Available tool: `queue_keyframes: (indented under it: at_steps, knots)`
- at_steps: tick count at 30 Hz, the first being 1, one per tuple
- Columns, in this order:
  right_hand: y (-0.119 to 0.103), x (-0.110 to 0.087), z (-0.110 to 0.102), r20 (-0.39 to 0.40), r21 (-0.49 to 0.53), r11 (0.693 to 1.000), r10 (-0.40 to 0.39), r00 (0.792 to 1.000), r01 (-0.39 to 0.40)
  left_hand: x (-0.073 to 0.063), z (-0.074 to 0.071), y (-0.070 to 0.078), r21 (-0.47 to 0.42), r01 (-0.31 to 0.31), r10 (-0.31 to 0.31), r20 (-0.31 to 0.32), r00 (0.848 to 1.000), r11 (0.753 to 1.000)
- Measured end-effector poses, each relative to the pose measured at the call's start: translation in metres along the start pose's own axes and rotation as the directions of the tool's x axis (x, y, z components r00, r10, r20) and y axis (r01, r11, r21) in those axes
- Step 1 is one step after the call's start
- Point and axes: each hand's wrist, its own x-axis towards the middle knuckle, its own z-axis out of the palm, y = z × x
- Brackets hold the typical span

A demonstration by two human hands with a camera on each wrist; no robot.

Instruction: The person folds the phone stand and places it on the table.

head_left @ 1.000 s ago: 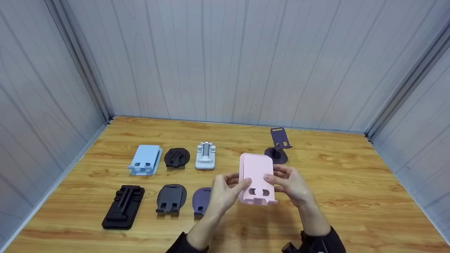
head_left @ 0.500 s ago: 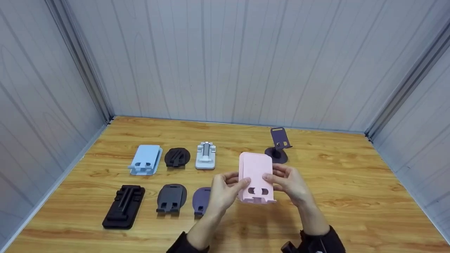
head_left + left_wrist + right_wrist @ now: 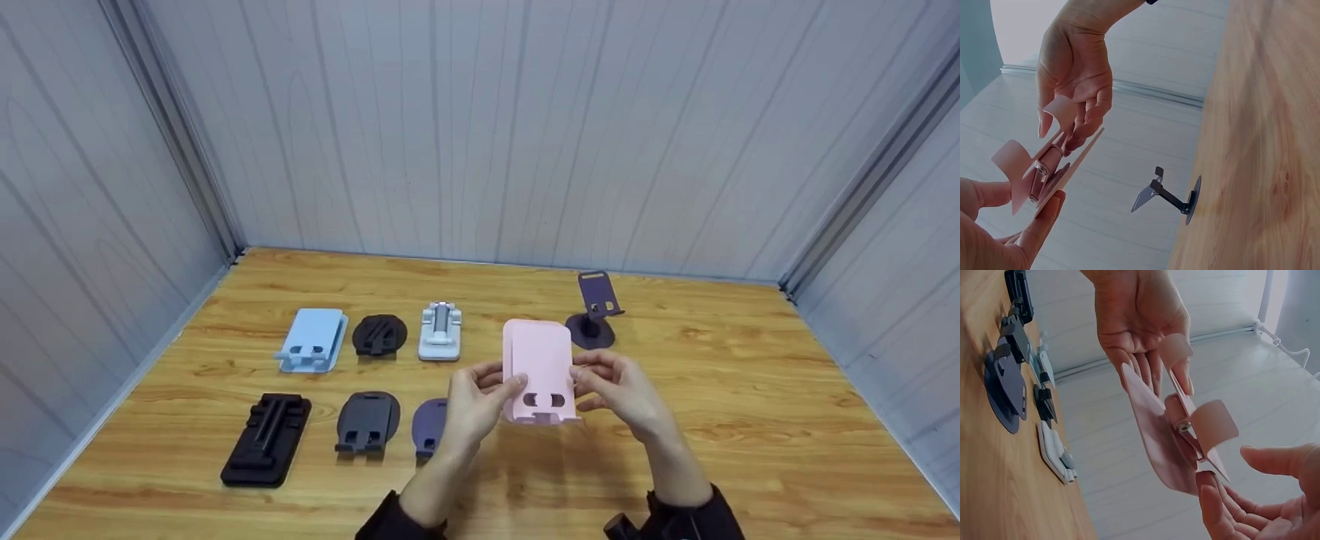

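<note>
A pink folding phone stand (image 3: 541,352) is held up above the table, its plate facing the head camera. My left hand (image 3: 476,405) grips its left edge, thumb on the front plate and fingers behind. On the other side, my right hand (image 3: 628,394) is at the right edge. In the right wrist view that hand's thumb (image 3: 1275,460) stands away from the stand, while a fingertip touches or nearly touches the pink base (image 3: 1154,444). Two curved lips and the hinge between plate and base show in both wrist views.
An unfolded dark purple phone stand (image 3: 596,300) stands behind the right hand. At left lie folded stands: light blue (image 3: 313,330), black round (image 3: 379,335), white (image 3: 439,334), long black (image 3: 266,442), grey (image 3: 367,421) and purple (image 3: 429,427), partly covered by the left hand.
The pink stand has moved slightly left and up with my left hand. My right thumb has come off its front plate, and the right fingers have loosened.
</note>
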Motion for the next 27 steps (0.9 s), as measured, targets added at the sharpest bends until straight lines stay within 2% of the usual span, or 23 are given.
queue_keyframes:
  at_steps: [3,6,9,14,16,19,21,23,26,27]
  knots:
    - [0.003,0.003,0.003,0.044,0.057,0.998,0.005,0.999,-0.008,0.002,0.001,-0.002,-0.004,0.009,-0.009,0.005,1.000,1.000]
    - [0.008,0.006,0.006,0.042,0.102,0.995,0.003,0.999,-0.008,0.005,0.002,-0.005,0.001,0.011,-0.011,0.019,1.000,1.000]
    - [0.014,0.010,0.008,0.014,0.145,0.989,0.013,1.000,-0.014,0.009,0.002,-0.009,0.026,-0.005,0.004,0.051,0.999,1.000]
    - [0.024,0.017,0.012,-0.045,0.194,0.980,0.046,0.998,-0.036,0.013,-0.002,-0.014,0.117,-0.026,0.009,0.137,0.990,0.993]
    - [0.026,0.020,0.014,-0.079,0.207,0.977,0.059,0.995,-0.042,0.013,-0.004,-0.015,0.171,-0.043,0.015,0.161,0.987,0.984]
    - [0.028,0.028,0.016,-0.141,0.229,0.972,0.083,0.986,-0.049,0.014,-0.009,-0.012,0.260,-0.096,0.054,0.163,0.985,0.961]
    - [0.028,0.035,0.018,-0.186,0.237,0.970,0.097,0.978,-0.052,0.013,-0.012,-0.010,0.356,-0.136,0.094,0.131,0.987,0.924]
    - [0.029,0.045,0.019,-0.228,0.234,0.971,0.108,0.968,-0.054,0.012,-0.014,-0.007,0.462,-0.183,0.160,0.090,0.983,0.868]
    - [0.032,0.064,0.022,-0.286,0.222,0.973,0.130,0.949,-0.066,0.010,-0.018,-0.003,0.637,-0.221,0.272,0.019,0.962,0.739]
    - [0.068,0.092,0.011,-0.293,0.222,0.973,0.134,0.947,-0.069,0.009,-0.019,-0.002,0.679,-0.225,0.305,0.002,0.952,0.699]
